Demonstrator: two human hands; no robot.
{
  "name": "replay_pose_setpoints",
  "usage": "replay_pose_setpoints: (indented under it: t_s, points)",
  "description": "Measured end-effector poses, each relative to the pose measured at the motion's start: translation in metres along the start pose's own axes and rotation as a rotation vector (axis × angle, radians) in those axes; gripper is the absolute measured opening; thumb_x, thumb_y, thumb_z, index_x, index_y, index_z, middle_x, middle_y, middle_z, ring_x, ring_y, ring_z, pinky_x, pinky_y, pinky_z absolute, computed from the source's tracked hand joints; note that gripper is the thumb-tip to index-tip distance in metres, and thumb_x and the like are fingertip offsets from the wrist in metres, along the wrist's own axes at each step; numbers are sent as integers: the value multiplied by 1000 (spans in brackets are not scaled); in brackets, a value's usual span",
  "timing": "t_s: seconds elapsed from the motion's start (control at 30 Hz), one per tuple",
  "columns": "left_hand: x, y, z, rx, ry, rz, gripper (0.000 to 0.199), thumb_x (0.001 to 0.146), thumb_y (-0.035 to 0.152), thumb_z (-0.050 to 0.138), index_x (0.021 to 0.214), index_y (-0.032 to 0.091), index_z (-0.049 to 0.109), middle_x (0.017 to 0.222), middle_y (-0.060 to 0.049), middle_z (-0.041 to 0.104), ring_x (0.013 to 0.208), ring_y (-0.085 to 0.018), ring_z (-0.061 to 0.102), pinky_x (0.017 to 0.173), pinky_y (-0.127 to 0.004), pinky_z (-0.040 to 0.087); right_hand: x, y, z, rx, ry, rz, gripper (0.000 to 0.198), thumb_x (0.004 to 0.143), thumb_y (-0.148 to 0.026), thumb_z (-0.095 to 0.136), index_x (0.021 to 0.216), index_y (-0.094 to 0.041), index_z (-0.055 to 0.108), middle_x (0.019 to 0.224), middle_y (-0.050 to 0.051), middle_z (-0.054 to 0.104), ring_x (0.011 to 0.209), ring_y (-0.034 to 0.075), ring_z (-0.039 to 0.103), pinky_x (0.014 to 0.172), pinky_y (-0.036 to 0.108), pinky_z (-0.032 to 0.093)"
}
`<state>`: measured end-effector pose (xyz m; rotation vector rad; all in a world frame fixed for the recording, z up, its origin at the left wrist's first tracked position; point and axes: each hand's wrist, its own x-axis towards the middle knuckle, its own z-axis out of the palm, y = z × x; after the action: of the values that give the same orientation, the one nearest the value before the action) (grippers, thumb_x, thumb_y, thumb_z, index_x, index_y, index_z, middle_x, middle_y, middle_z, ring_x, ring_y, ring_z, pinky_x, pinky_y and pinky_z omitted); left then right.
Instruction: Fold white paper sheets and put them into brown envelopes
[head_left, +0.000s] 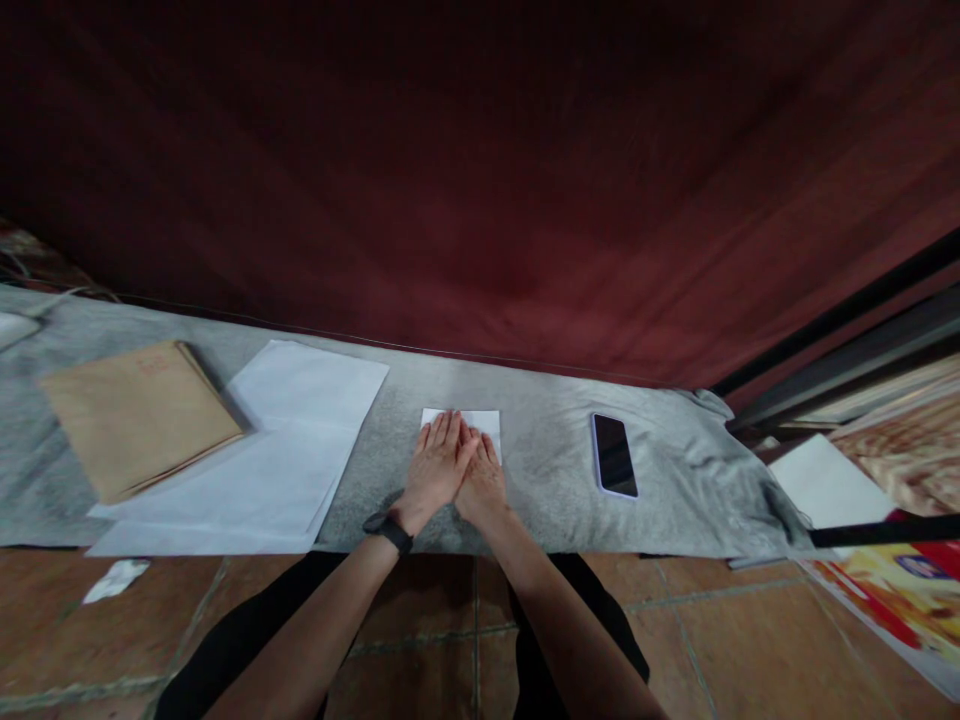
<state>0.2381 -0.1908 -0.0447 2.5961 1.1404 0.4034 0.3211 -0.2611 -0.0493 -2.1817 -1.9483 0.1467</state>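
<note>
A small piece of white paper (pixel 490 420) lies flat on the grey cloth, mostly covered by my hands. My left hand (pixel 435 465) presses on it with its fingers stretched out and pointing away from me. Against it rests my right hand (pixel 482 482), also flat, its thumb crossing toward the left hand. Only the paper's top and right edges show past my fingers; whether it is folded I cannot tell. A dark watch (pixel 388 533) sits on my left wrist.
Large white sheets (pixel 300 450) and a stack of brown envelopes (pixel 142 415) lie to the left. A phone (pixel 615 456) rests on the grey cloth (pixel 540 400) to the right. Behind hangs a dark red cloth (pixel 480 200). At far right are dark bars (pixel 885 532) and a colourful box (pixel 915 590).
</note>
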Motion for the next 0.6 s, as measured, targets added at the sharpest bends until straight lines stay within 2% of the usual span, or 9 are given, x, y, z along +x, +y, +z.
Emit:
replay_pose_setpoints:
  t_s: [0.17,0.3,0.4,0.6]
  points:
    - [-6,-6,3,34,15,-36,67,104,47,24,156,6,35,161,-18,38,154,-28,27,126,-47,20,0,5,6,20,43,67,60,104,-25,38,161,-13,26,167,12,22,154,26,25,126,46,20]
    - [-11,-13,6,84,80,-37,66,103,45,29,157,8,33,163,-17,34,155,-28,25,126,-48,19,-4,17,10,30,148,134,54,106,-26,33,158,-14,34,164,12,31,152,26,30,125,48,22]
    - [-13,-17,6,111,100,-46,65,103,44,31,158,8,32,163,-17,34,154,-28,26,126,-47,20,-9,30,9,17,204,172,53,107,-31,33,157,-13,35,163,12,35,151,27,34,124,49,25]
    - [-15,-22,0,181,74,-77,65,103,42,32,157,6,33,163,-18,34,154,-31,27,126,-48,19,-20,52,5,-50,222,199,53,107,-29,32,157,-12,36,162,11,37,149,30,36,122,49,28]
